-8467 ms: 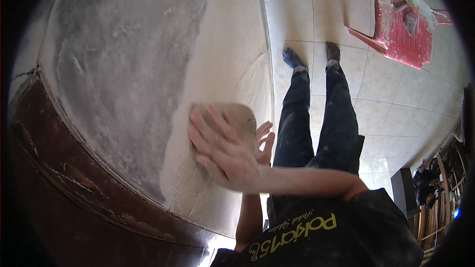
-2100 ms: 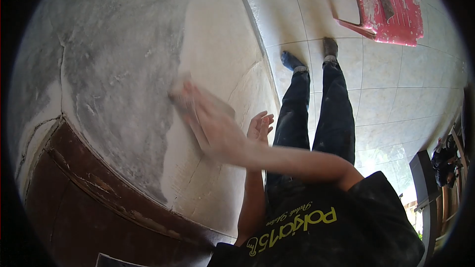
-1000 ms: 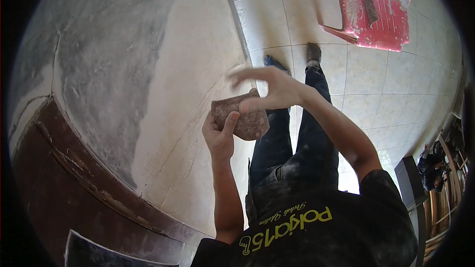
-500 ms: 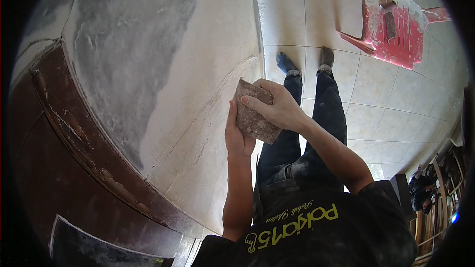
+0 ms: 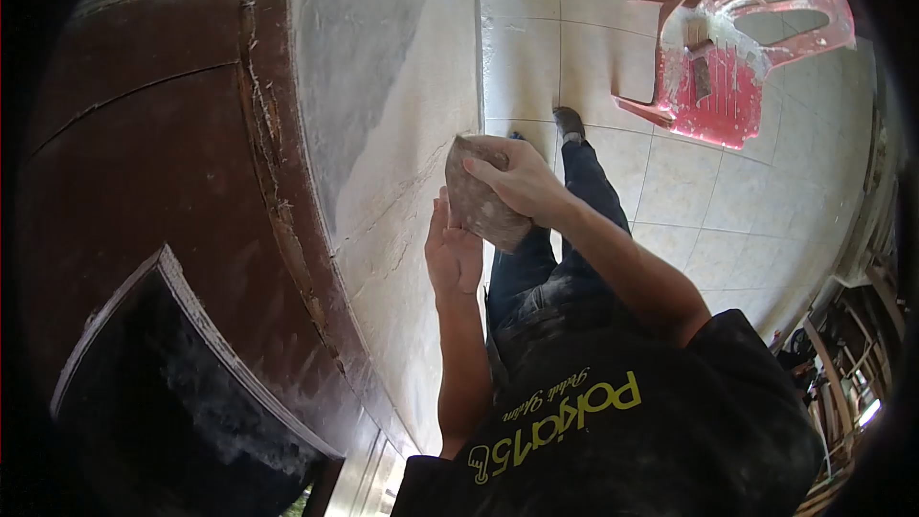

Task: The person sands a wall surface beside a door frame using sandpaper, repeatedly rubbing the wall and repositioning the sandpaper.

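Observation:
A dusty, brownish-grey piece of sandpaper (image 5: 485, 208) is held in front of my body, slightly bent. My right hand (image 5: 528, 180) grips its upper right part, thumb on the near face and the other fingers behind it. Just beside its lower left edge is my left hand (image 5: 454, 258), palm showing and fingers stretched up. Part of that hand is hidden by the sheet, so I cannot tell whether it touches it. To the left stands a wall (image 5: 383, 134) with grey and whitish patches and a crack.
A brown door (image 5: 163, 153) with a damaged frame edge fills the left, a dark panel (image 5: 191, 393) below it. A paint-spattered red plastic chair (image 5: 718, 101) stands on the tiled floor (image 5: 689, 201), a small dark piece on its seat. Wooden pieces (image 5: 833, 364) lean at lower right.
My view has swung left, showing more of the door. The left hand's fingers have loosened from the sandpaper and opened out, while the right hand keeps its grip. My feet have shifted.

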Tool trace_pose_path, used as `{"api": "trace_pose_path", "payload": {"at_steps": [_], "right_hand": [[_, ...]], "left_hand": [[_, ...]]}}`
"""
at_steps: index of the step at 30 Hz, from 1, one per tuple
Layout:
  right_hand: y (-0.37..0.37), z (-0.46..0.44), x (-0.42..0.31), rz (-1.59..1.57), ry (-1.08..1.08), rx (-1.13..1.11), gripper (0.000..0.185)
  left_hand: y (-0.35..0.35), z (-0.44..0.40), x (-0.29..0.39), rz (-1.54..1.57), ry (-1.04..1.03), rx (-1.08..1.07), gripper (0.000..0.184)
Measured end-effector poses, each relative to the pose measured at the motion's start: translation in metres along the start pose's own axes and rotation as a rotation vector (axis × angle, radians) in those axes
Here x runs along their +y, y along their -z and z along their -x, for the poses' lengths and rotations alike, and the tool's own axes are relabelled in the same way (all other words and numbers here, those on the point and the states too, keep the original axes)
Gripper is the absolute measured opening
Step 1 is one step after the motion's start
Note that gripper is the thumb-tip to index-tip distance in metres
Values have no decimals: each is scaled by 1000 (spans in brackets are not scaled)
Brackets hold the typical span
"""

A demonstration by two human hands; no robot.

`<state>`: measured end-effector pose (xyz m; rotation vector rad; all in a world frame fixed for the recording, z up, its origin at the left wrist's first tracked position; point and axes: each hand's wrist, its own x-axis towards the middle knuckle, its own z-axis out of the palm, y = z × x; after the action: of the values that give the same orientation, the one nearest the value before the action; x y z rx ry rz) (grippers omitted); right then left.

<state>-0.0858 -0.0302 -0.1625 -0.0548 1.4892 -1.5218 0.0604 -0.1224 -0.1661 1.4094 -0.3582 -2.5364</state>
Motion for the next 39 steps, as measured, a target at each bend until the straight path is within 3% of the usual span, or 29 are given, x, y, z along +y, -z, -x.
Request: {"api": "trace_pose_path", "payload": {"at_steps": [2,5,6,9,10,12,25,28,31,37,39], "right_hand": [[-18,-5,-16,-81,33,70,42],[-52,1,-26,-55,295,169,46],[-64,5,-25,30,378,163,51],[-93,7,-21,208,579,150,66],[-100,8,-19,206,598,152,69],[-110,6,-17,196,646,174,76],[-112,-8,-4,308,728,220,70],[-111,-26,-14,208,731,270,71],[-116,4,-5,293,682,175,73],[-102,-34,-23,205,704,252,74],[-109,-7,-14,222,673,196,73]], "left_hand": [[-10,7,-4,0,-65,165,43],[17,15,-12,-194,-33,21,54],[43,14,-18,-411,-95,-44,55],[50,22,-17,-288,25,117,54],[48,17,-20,-594,10,193,52],[46,15,-21,-641,20,208,51],[64,-8,-19,-747,120,242,48],[68,-5,-14,-771,101,240,48],[69,-8,-11,-764,80,242,48],[70,-6,-7,-795,91,241,46],[70,-8,-7,-787,81,253,46]]}}
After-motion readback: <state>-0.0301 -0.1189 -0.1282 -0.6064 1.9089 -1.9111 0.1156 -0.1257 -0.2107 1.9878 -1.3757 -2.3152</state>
